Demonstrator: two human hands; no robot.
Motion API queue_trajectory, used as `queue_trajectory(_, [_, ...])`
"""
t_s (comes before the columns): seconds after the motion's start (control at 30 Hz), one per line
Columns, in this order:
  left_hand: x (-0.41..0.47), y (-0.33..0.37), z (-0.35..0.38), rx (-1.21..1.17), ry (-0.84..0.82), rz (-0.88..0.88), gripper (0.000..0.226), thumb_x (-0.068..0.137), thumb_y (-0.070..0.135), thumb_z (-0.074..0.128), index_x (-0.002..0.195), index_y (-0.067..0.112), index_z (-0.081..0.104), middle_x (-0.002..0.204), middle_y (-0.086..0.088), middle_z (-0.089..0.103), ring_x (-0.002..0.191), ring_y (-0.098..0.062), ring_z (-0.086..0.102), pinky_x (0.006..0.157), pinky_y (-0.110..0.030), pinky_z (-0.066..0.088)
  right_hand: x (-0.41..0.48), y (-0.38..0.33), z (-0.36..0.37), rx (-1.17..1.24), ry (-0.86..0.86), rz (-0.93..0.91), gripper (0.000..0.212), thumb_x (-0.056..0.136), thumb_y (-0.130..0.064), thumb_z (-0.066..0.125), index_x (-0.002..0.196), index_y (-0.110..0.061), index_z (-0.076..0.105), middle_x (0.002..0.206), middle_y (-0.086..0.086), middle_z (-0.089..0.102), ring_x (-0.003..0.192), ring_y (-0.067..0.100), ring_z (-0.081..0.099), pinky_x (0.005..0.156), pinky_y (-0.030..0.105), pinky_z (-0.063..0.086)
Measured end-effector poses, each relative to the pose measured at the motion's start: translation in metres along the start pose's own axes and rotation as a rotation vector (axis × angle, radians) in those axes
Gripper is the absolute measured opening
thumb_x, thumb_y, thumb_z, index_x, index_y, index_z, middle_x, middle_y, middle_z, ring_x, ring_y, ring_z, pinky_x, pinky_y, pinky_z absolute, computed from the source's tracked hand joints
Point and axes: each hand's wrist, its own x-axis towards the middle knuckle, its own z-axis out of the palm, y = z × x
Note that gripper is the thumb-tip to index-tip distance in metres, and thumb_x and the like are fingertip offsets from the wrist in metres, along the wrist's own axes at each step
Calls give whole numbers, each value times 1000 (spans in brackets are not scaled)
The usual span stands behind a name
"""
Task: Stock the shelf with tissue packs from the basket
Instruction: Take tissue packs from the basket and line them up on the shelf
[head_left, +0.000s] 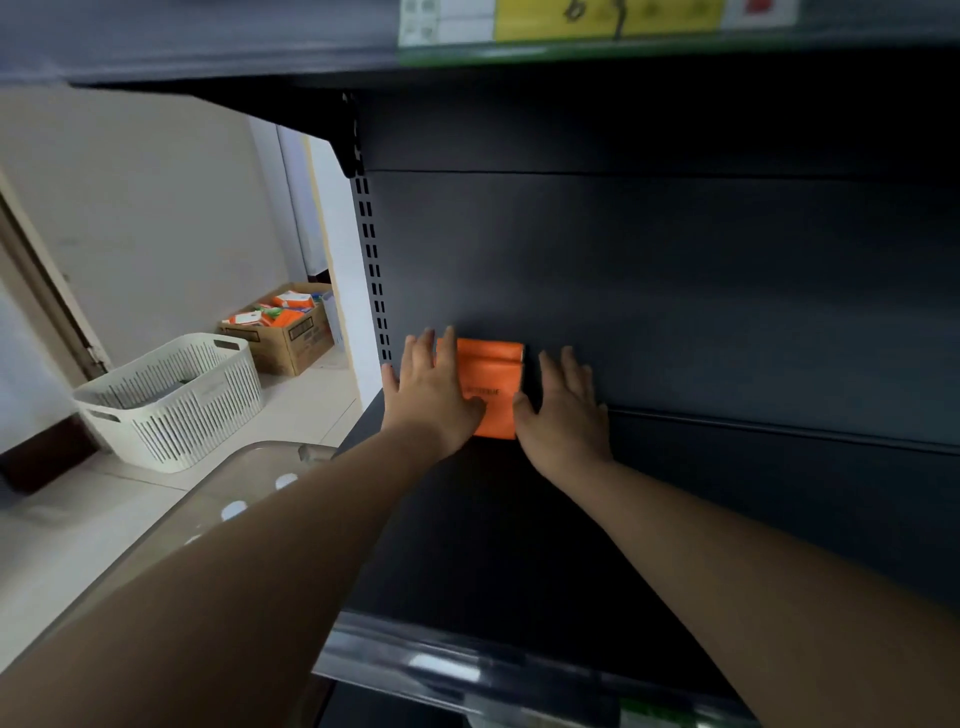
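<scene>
An orange tissue pack (491, 387) lies at the back left of the dark shelf (519, 545), against the rear panel. My left hand (434, 395) lies flat against the pack's left side, fingers straight, thumb touching its front. On the pack's right side my right hand (566, 410) lies flat with straight fingers, its thumb against the pack's edge. The white slotted basket (171, 400) stands on the floor to the left, well away from both hands; its contents are not visible.
A cardboard box (288, 332) with orange and white packs sits on the floor behind the basket. A clear plastic rim (249, 467) curves under my left forearm. An upper shelf (519, 52) with price labels overhangs. The shelf's front rail (467, 670) runs below my arms.
</scene>
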Motion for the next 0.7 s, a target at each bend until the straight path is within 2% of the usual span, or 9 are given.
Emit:
queue_trajectory(0.1, [-16, 10, -3, 223, 27, 95, 79, 89, 45, 43, 153, 21, 2, 161, -5, 2, 149, -24, -10, 118, -51, -5, -20, 6, -8, -108, 11, -33, 64, 97, -44, 36, 152, -25, 9, 162, -4, -7, 148, 18, -9, 119, 50, 2])
queue_trajectory(0.23, [-44, 25, -8, 348, 28, 166, 75, 91, 51, 35, 153, 20, 6, 162, -5, 3, 149, -25, -8, 119, -52, -4, -47, 12, -24, -227, 32, -89, 66, 95, -50, 33, 152, -27, 9, 162, -3, -7, 148, 18, -8, 119, 48, 1])
queue_trajectory(0.43, [-93, 50, -18, 330, 22, 194, 75, 90, 52, 36, 152, 18, 11, 161, -7, 8, 149, -26, -3, 119, -51, 2, -94, 20, -54, -280, 4, -85, 65, 96, -51, 31, 152, -30, 7, 161, -4, -8, 148, 20, -8, 119, 50, 2])
queue_trajectory(0.7, [-167, 72, -13, 295, -38, 199, 73, 92, 49, 39, 152, 18, 12, 160, -10, 11, 149, -28, 0, 119, -53, 2, -168, 36, -85, -402, 14, -142, 66, 95, -53, 31, 152, -29, 7, 162, 2, -4, 148, 27, -4, 118, 52, 6])
